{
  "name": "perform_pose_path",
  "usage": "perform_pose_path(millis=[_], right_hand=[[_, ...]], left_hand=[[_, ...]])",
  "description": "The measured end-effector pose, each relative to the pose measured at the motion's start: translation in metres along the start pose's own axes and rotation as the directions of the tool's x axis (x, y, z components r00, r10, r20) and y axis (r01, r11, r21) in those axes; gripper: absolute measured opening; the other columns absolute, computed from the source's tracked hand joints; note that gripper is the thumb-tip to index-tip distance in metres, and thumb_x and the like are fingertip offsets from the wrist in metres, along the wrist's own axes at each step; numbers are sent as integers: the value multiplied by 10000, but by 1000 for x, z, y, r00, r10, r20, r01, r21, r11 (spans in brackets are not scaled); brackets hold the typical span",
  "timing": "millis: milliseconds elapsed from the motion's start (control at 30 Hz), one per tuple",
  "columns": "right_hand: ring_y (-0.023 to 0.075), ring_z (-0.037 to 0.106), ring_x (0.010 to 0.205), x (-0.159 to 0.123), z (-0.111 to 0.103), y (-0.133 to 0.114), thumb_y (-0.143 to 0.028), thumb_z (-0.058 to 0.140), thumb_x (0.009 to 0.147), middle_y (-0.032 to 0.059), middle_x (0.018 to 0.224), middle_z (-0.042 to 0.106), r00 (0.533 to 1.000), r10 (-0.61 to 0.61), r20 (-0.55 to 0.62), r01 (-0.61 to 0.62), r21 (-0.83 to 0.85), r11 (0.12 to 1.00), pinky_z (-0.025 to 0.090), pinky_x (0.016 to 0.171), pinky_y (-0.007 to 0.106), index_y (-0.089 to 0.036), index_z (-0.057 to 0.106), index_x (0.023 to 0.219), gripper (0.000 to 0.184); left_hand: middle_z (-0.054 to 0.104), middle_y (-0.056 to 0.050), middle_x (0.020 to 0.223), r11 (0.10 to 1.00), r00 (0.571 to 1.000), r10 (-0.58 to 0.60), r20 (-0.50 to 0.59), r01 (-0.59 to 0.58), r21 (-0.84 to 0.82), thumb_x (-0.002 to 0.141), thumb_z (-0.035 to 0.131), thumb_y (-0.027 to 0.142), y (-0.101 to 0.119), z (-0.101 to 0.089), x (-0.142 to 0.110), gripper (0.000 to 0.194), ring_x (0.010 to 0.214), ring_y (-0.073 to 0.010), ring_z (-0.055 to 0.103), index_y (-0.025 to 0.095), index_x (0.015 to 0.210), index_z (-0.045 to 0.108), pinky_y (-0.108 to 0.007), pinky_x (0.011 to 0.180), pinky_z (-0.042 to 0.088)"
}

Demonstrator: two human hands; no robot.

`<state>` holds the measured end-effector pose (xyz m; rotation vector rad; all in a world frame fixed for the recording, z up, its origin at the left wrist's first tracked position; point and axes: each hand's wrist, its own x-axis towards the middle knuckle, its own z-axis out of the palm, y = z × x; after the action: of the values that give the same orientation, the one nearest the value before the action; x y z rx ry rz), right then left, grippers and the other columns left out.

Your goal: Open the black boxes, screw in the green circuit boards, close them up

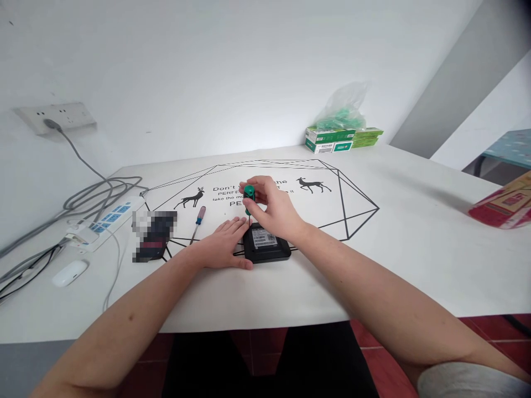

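Note:
A flat black box [271, 254] with a white printed label lies on the printed table mat in front of me. My right hand [271, 207] is closed around a green-handled screwdriver [249, 192], held upright with its shaft pointing down at the box's far left corner. Whether the tip sits in a screw is too small to tell. Against the box's left side rests my left hand [226, 243], laid flat with fingers stretched out and the thumb by the near edge. Left of that hand lies a second screwdriver [199, 217] with a blue and reddish handle.
A phone [155, 237], partly blurred, lies at left near a power strip [112, 221] with tangled cables. A white earbud case [70, 273] is close by. Green and white boxes [332, 139] topped by a plastic bag [344, 108] stand by the wall. A red package [501, 204] sits at right.

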<state>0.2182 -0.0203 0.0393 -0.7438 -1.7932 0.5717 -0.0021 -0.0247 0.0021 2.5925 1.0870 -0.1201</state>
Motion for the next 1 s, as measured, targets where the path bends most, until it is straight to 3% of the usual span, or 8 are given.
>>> perform_pose_path(millis=[167,333,433,600,700,767,1000], right_hand=[[287,657,1335,2,-3,1,-232,434,1074,140,1417,678,985,-173,23,175,-161,971,600,1059,535,-261,605,1368,342],[222,641,1038,5,-2,10,-112,395,1048,94,1177,598,963,-255,-90,225,-253,941,606,938,464,-284,683,1276,406],[214,629,995,5,-1,7,-60,373,1018,87,1125,587,955,-283,-88,256,-234,938,604,909,449,-270,668,1243,426],[205,635,940,3,-1,1,-209,535,1035,89,1181,624,975,-213,-62,199,-175,964,620,870,442,-248,602,1204,186],[210,637,934,4,0,3,-345,747,958,86,1184,619,986,-151,-71,139,-159,978,634,853,446,-250,567,1180,301],[216,642,940,4,0,5,-328,798,914,82,1166,617,987,-138,-80,125,-149,981,639,849,451,-250,552,1158,355],[242,707,1011,2,2,4,-233,618,974,117,1194,684,990,-132,-56,122,-153,981,648,921,504,-233,527,1273,313]], left_hand=[[22,-199,1858,1000,1000,-6,17,5,9,866,484,1012,0,0,1,1353,1720,-444,23,181,1790,-50,-590,1372,119],[-12,-184,1859,1000,999,-11,42,11,16,872,480,1008,2,-3,0,1344,1720,-442,-3,193,1788,-70,-589,1374,104],[-11,-187,1858,1000,999,-10,37,11,-8,863,491,1011,3,-4,0,1346,1718,-449,-1,201,1791,-52,-601,1375,96],[35,-208,1856,999,999,-12,30,13,-32,845,510,1019,4,-6,-1,1375,1717,-457,12,174,1793,-16,-602,1374,106],[61,-209,1856,1000,1000,4,8,-4,-25,853,504,1016,4,-6,-1,1358,1714,-467,28,181,1794,-8,-608,1367,122],[54,-203,1857,1000,1000,7,12,-7,-22,858,494,1016,4,-5,-1,1348,1712,-476,26,186,1795,-6,-608,1364,127],[59,-208,1857,1000,1000,0,11,1,-26,852,506,1014,3,-4,0,1361,1721,-437,29,160,1791,13,-577,1377,108]])
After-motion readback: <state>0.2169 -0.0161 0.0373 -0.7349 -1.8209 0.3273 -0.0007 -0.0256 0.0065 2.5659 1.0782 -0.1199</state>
